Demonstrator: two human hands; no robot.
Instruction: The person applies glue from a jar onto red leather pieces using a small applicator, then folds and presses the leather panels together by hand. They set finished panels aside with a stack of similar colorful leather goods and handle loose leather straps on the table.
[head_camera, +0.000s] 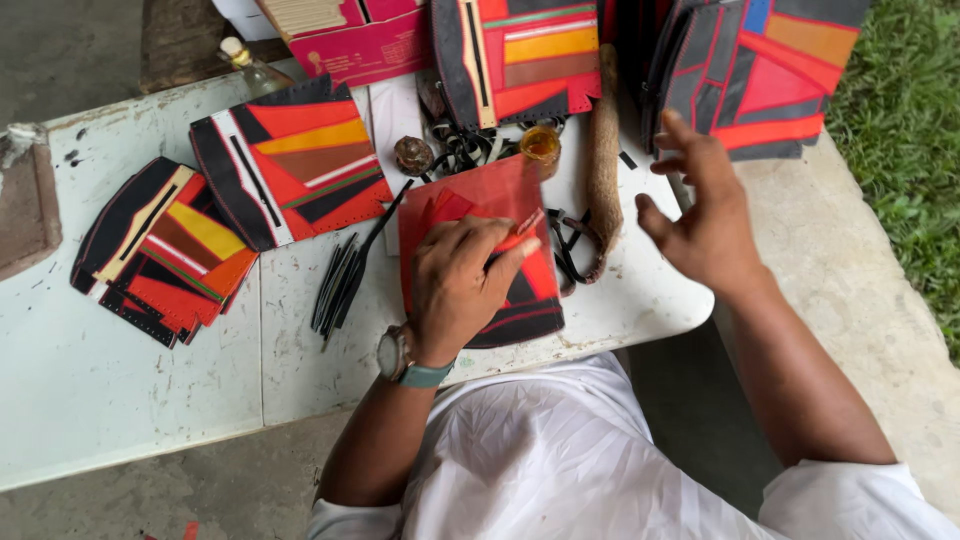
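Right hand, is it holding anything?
No, the right hand hangs open above the table edge, touching nothing.

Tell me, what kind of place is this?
Probably an outdoor craft workspace for leather goods: a worn white table beside grass, stacks of colourful patchwork panels, and the left hand pressing a red panel.

A worn white table (120, 380) bore patchwork leather panels (290, 160) (red, orange, black); left of them lay a stack (165, 250); right, black strips (340, 280).
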